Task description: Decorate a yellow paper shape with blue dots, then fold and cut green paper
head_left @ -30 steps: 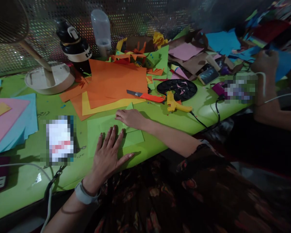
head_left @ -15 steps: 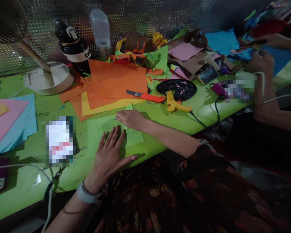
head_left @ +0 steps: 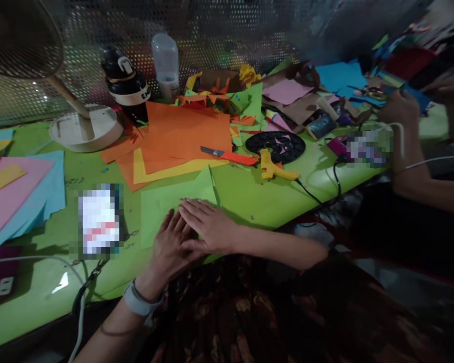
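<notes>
While green paper (head_left: 153, 212) is partly covered, ungripped, by the flattened left hand (head_left: 173, 248) and right hand (head_left: 214, 228), its raised corner (head_left: 207, 184) is seen just beyond the right.

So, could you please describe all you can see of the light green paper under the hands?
The light green paper lies on the table, nearer than the yellow sheet. It looks thin, with a straight left edge and a pointed, raised part at the far right. The left hand rests on its near part, overlapped by the right hand; together they hide some of it. Whether it is one sheet is unclear.
</notes>
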`<state>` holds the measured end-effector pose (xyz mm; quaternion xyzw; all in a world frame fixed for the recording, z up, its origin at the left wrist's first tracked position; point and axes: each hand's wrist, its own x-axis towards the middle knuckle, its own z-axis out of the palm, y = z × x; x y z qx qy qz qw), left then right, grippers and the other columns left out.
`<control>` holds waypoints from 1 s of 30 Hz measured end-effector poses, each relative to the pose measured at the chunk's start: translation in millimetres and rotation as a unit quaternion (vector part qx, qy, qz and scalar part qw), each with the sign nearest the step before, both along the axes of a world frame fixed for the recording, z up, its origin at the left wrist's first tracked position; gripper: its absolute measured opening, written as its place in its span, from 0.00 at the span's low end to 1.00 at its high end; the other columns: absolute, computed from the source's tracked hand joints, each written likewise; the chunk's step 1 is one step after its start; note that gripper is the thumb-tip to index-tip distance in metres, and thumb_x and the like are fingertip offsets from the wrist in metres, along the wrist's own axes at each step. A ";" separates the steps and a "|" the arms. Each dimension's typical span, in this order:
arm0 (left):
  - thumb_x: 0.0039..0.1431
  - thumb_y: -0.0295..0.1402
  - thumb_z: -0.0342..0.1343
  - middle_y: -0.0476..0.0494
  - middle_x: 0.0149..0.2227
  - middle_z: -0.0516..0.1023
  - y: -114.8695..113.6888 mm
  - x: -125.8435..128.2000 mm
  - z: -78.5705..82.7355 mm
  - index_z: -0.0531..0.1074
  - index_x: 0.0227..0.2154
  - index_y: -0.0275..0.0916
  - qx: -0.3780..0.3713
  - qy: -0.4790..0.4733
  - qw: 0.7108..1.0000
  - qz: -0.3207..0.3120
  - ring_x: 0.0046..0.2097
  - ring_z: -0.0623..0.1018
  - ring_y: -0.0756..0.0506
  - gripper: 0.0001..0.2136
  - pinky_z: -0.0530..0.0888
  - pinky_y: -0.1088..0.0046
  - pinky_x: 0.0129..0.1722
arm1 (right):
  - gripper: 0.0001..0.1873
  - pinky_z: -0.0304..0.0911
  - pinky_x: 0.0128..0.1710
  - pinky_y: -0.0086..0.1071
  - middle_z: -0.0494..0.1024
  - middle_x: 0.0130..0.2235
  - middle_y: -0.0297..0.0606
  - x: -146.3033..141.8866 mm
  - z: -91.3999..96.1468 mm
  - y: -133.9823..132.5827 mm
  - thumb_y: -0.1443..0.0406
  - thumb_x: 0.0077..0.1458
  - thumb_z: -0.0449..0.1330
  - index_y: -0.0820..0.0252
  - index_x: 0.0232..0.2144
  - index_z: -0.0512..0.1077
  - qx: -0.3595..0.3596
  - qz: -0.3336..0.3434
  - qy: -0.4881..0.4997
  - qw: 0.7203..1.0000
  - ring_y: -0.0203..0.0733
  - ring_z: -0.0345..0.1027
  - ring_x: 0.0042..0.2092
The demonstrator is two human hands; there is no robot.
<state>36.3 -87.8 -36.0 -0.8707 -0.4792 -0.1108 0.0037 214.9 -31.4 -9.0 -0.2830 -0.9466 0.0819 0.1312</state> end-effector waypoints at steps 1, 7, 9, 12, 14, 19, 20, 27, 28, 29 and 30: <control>0.56 0.59 0.47 0.27 0.64 0.63 0.3 -1.1 -1.2 0.53 0.66 0.30 -0.002 0.003 1.000 -0.007 0.66 0.60 0.32 0.43 0.53 0.51 0.66 | 0.47 0.43 0.68 0.43 0.52 0.68 0.58 0.0 -4.7 -8.0 0.41 0.62 0.44 0.77 0.65 0.53 -0.014 0.006 -0.008 1.000 0.53 0.42 0.70; 0.56 0.62 0.44 0.29 0.68 0.53 2.5 -1.4 9.7 0.49 0.67 0.29 -0.028 0.026 0.999 -0.004 0.69 0.55 0.34 0.46 0.54 0.53 0.66 | 0.55 0.36 0.70 0.45 0.45 0.68 0.63 21.6 -16.5 -11.2 0.37 0.58 0.44 0.83 0.65 0.48 -0.038 -0.020 -0.040 0.998 0.56 0.35 0.71; 0.55 0.64 0.43 0.30 0.69 0.52 0.6 -6.6 14.1 0.49 0.67 0.31 -0.034 0.034 0.999 0.006 0.68 0.56 0.35 0.47 0.54 0.54 0.66 | 0.54 0.36 0.69 0.47 0.46 0.69 0.61 31.6 -13.5 -10.7 0.38 0.58 0.44 0.81 0.65 0.50 -0.037 -0.040 -0.057 0.997 0.56 0.36 0.71; 0.54 0.65 0.43 0.30 0.68 0.53 -5.2 -21.2 16.9 0.46 0.68 0.31 -0.032 0.039 0.998 0.023 0.68 0.57 0.35 0.49 0.52 0.54 0.66 | 0.50 0.35 0.69 0.53 0.47 0.69 0.57 46.1 -7.3 -12.7 0.39 0.60 0.43 0.76 0.66 0.51 -0.041 -0.062 -0.087 0.993 0.55 0.40 0.70; 0.53 0.65 0.44 0.30 0.68 0.54 -9.7 -30.8 16.9 0.44 0.69 0.32 -0.026 0.036 0.998 0.035 0.68 0.58 0.34 0.50 0.51 0.52 0.66 | 0.47 0.36 0.68 0.55 0.48 0.69 0.55 55.6 -2.2 -12.7 0.40 0.60 0.44 0.72 0.66 0.53 -0.046 -0.069 -0.105 0.991 0.55 0.42 0.70; 0.54 0.65 0.42 0.32 0.67 0.56 -15.0 -38.8 16.9 0.45 0.69 0.34 -0.030 0.015 0.998 0.050 0.67 0.59 0.35 0.48 0.52 0.53 0.66 | 0.32 0.52 0.63 0.48 0.67 0.61 0.57 60.9 24.5 1.8 0.48 0.63 0.51 0.71 0.55 0.69 -0.063 -0.112 -0.097 0.987 0.56 0.58 0.64; 0.54 0.66 0.42 0.31 0.67 0.56 -15.2 -38.3 17.4 0.45 0.69 0.34 -0.034 0.012 0.998 0.053 0.67 0.58 0.35 0.49 0.52 0.53 0.66 | 0.27 0.58 0.59 0.46 0.73 0.56 0.56 54.7 31.6 7.2 0.51 0.64 0.52 0.69 0.49 0.73 -0.078 -0.139 -0.077 0.984 0.55 0.65 0.59; 0.54 0.66 0.42 0.32 0.68 0.55 -15.3 -36.1 18.7 0.47 0.68 0.32 -0.054 0.013 0.997 0.062 0.68 0.56 0.37 0.49 0.49 0.54 0.67 | 0.21 0.64 0.23 0.25 0.74 0.18 0.32 -33.3 41.1 51.0 0.53 0.58 0.61 0.64 0.23 0.68 -0.512 -0.115 -0.072 0.848 0.32 0.68 0.19; 0.54 0.66 0.42 0.31 0.68 0.55 -15.3 -36.2 18.3 0.47 0.68 0.32 -0.054 0.012 0.997 0.062 0.69 0.56 0.36 0.49 0.49 0.54 0.67 | 0.20 0.62 0.22 0.25 0.73 0.17 0.31 -42.3 36.7 55.9 0.55 0.58 0.62 0.64 0.22 0.67 -0.532 -0.116 -0.091 0.834 0.31 0.67 0.18; 0.54 0.66 0.42 0.31 0.68 0.55 -15.3 -36.3 17.9 0.47 0.68 0.31 -0.054 0.011 0.997 0.061 0.69 0.56 0.36 0.49 0.49 0.54 0.67 | 0.20 0.61 0.21 0.24 0.72 0.17 0.30 -48.6 32.4 59.9 0.57 0.59 0.62 0.64 0.21 0.67 -0.540 -0.120 -0.105 0.826 0.31 0.66 0.17; 0.54 0.66 0.42 0.30 0.68 0.55 -15.3 -36.3 17.7 0.47 0.68 0.31 -0.055 0.010 0.997 0.062 0.68 0.56 0.36 0.49 0.49 0.54 0.67 | 0.19 0.60 0.20 0.24 0.71 0.16 0.30 -52.3 28.6 63.1 0.59 0.60 0.61 0.64 0.21 0.67 -0.543 -0.122 -0.115 0.822 0.30 0.66 0.17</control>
